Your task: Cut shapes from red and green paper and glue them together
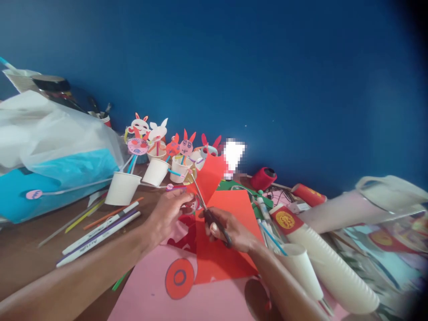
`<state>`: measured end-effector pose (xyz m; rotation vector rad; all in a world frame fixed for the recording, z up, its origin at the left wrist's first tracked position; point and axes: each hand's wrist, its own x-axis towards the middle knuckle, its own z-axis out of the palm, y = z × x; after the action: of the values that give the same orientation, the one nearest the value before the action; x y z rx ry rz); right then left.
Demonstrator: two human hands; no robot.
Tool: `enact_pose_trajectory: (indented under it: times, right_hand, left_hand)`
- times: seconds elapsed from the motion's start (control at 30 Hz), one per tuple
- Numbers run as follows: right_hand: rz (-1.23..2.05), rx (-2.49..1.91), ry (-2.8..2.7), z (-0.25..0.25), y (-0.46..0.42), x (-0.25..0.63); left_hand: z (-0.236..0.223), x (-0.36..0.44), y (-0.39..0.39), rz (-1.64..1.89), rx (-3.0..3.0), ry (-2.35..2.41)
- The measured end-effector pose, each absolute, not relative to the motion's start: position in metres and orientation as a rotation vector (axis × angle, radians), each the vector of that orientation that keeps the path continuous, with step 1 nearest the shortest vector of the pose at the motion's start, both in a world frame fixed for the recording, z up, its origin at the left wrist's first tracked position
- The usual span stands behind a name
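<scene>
My right hand (229, 228) grips a pair of black-handled scissors (219, 228), its thumb and fingers in the handles. The long blades point up and left along the edge of a piece of red paper (213, 171). Just left of the blades, my left hand (172, 208) pinches the paper's lower edge; its fingertips are partly hidden. Below both hands lies a larger red sheet (230, 263) on a pink sheet (147, 285). A red paper disc (179, 279) with a ring drawn in its middle rests on the pink sheet.
Behind my hands stand white paper cups (122, 188) with several paper animal faces. Acrylic markers (100, 232) lie left, near a plastic bag (63, 133). To the right are a stack of paper cups (341, 263), a single cup (299, 267) and a red thread spool (263, 178).
</scene>
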<state>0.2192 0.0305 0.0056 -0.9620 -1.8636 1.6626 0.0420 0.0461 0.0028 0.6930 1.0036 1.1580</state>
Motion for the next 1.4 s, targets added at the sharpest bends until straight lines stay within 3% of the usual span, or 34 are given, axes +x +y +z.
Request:
enact_pose_trajectory:
  times: [0.67,1.4]
  right_hand:
    - [1.511,-0.986,-2.036,0.004,0.030,0.224]
    - [1.551,-0.929,-1.921,-0.001,0.027,0.219]
  left_hand:
    - [0.017,0.036,0.048,0.963,0.931,1.111]
    - [0.013,0.032,0.050,0.936,0.925,1.021]
